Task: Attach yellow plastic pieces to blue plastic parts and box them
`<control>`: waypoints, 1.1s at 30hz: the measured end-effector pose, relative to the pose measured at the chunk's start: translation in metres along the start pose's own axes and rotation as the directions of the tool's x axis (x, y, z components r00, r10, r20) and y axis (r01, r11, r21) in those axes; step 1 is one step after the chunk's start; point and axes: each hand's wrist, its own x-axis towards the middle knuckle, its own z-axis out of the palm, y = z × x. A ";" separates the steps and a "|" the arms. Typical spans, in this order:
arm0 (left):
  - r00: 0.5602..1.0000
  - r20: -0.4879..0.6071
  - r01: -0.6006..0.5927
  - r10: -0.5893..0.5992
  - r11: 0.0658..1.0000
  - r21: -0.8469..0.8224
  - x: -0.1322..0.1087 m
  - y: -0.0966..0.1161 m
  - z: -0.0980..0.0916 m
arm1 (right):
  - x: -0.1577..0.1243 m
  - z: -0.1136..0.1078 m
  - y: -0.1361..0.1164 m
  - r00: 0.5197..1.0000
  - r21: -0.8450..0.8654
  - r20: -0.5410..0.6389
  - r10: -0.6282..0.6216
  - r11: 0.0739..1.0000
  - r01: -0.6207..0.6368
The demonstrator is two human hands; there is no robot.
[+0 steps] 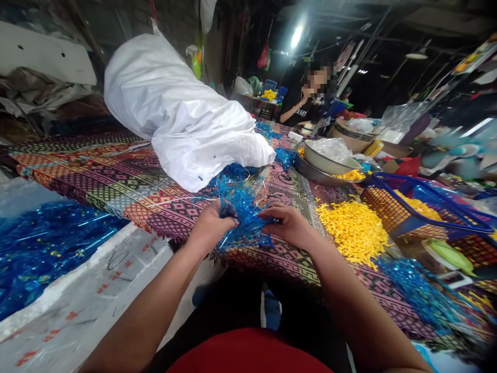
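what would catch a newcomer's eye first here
A bulging white plastic sack lies on the multicoloured patterned tablecloth at upper left. At centre, the left hand and right hand grip crumpled shiny blue film, beside a heap of small yellow pieces on the right.

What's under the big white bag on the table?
The white plastic sack lies on a patterned woven cloth; blue shiny film peeks out at its front. What lies right beneath it is hidden.

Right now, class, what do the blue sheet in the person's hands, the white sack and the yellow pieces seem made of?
The blue sheet looks like thin plastic film: glossy, crinkled. The white sack seems woven plastic, sheen on soft folds. The yellow pieces look like moulded plastic, dull-surfaced, but too small to be sure.
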 end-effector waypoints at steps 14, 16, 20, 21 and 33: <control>0.996 0.021 0.090 -0.092 0.860 -0.502 -0.011 -0.001 0.017 | 0.013 0.052 -0.010 0.871 0.855 -0.272 0.410 0.518 0.023; 0.996 0.023 0.085 -0.085 0.864 -0.495 -0.010 -0.005 0.017 | 0.013 0.057 -0.008 0.871 0.883 -0.229 0.434 0.469 -0.001; 0.996 0.052 0.086 -0.070 0.884 -0.460 -0.007 -0.012 0.022 | 0.013 0.058 -0.007 0.868 0.900 -0.201 0.455 0.436 -0.020; 0.996 0.052 0.083 -0.067 0.891 -0.447 -0.007 -0.012 0.023 | 0.012 0.058 -0.006 0.865 0.899 -0.203 0.459 0.438 -0.022; 0.955 0.073 -0.271 0.287 0.750 0.603 0.025 0.006 0.015 | 0.005 0.033 0.013 0.837 0.233 -0.496 0.233 0.964 -0.130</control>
